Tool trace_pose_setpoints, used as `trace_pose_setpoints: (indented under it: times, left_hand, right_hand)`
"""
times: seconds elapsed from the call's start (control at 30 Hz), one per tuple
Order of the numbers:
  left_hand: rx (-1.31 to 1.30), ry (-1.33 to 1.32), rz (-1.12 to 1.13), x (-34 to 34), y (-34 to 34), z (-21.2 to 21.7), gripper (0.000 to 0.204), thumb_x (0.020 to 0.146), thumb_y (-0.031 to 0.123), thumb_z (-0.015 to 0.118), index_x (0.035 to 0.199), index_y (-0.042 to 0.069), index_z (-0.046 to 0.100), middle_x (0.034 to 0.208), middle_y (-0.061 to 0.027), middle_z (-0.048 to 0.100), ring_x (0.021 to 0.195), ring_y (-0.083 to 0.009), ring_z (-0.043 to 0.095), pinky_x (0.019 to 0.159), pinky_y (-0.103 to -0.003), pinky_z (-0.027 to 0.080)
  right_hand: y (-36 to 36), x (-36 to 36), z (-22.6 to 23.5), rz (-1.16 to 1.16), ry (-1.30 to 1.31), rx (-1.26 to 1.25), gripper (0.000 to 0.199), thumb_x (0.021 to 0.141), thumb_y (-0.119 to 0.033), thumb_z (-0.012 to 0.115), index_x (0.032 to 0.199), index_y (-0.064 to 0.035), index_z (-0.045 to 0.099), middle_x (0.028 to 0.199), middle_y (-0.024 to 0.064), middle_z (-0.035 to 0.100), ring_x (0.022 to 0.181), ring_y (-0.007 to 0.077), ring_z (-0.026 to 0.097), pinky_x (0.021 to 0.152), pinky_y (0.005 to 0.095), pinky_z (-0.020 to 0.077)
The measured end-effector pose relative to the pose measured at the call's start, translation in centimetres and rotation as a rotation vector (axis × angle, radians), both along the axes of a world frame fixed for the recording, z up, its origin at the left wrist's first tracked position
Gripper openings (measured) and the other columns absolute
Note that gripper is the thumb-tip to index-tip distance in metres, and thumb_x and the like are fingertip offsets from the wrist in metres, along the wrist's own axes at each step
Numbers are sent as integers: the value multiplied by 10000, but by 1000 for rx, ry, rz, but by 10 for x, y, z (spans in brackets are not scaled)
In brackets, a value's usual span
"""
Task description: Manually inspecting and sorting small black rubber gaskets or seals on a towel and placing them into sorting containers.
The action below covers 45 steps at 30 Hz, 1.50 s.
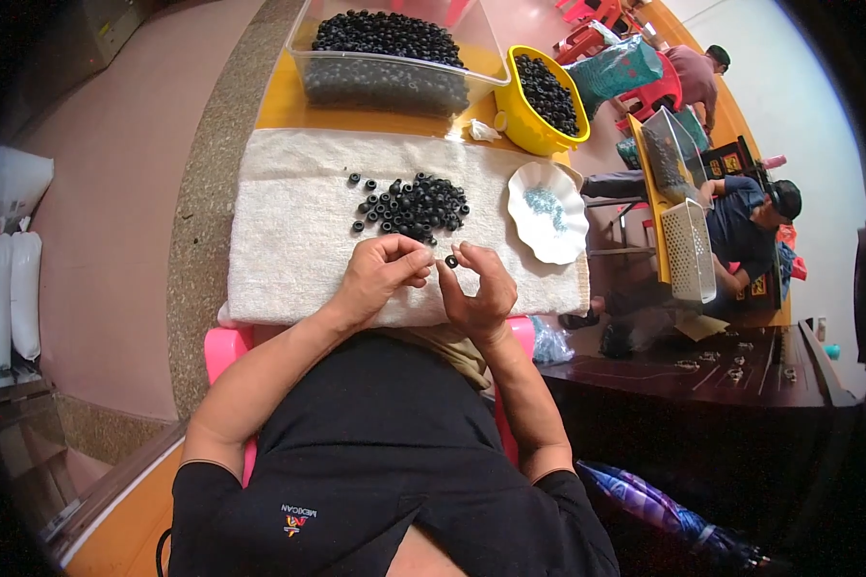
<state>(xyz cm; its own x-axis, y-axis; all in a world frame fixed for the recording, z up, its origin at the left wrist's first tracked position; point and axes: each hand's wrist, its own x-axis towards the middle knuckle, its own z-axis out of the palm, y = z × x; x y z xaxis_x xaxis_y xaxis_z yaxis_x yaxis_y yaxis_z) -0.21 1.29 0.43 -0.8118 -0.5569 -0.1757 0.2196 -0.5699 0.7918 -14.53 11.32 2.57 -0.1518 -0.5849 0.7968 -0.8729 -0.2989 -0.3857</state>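
Between the thumb and forefinger of my right hand (pixel 481 290) is a small black ring-shaped part (pixel 452 261), its hole facing up. Close beside it, the fingers of my left hand (pixel 380 276) are pinched together; whatever they hold is too small to make out. Just beyond both hands, a loose heap of the same black ring-shaped parts (pixel 419 204) lies on a white towel (pixel 289 231). To the right of the heap stands a white scalloped dish (pixel 570 242) holding small pale bluish pieces.
At the table's far side are a clear plastic bin (pixel 385 72) and a yellow tub (pixel 529 135), both holding black parts. A crumpled white tissue (pixel 484 131) lies near the tub. Two people work at the right, one by a white perforated basket (pixel 688 252).
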Motion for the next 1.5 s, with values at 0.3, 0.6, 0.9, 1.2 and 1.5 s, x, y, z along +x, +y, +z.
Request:
trace_pose_setpoints:
  times: [0.3,0.6,0.9,1.2,1.5]
  left_hand:
    - [-13,14,6,-1,0,1,144,944,150,646,980,10,651,861,-47,667,777,-105,634,727,-251,548]
    - [-14,-2,18,-2,1,1,136,936,138,650,970,6,649,865,-54,669,781,-112,634,730,-266,547]
    - [-42,-15,14,0,1,-1,138,928,133,660,970,2,650,877,-63,672,781,-120,633,730,-271,551]
    - [-7,-11,28,-1,2,-2,142,924,133,667,972,1,648,873,-64,669,774,-123,637,725,-271,555]
    - [-43,-14,4,-1,-3,-4,137,925,135,666,964,4,652,877,-62,671,769,-111,634,717,-257,552]
  right_hand:
    - [0,-1,5,22,49,-26,397,706,56,764,1061,14,591,825,166,659,699,278,659,607,338,541]
    - [-3,-12,17,-80,19,61,264,717,75,733,949,-9,639,905,136,626,803,287,639,682,349,525]
    - [-57,-135,75,-298,168,-63,147,814,23,677,961,14,678,1004,148,693,873,227,681,754,299,552]
    - [-100,-219,101,-235,49,-27,180,796,29,668,969,-8,697,986,122,702,766,166,670,728,277,550]
    - [-45,-113,48,-78,-151,721,250,757,15,731,1003,-20,695,877,96,691,686,138,639,633,272,518]
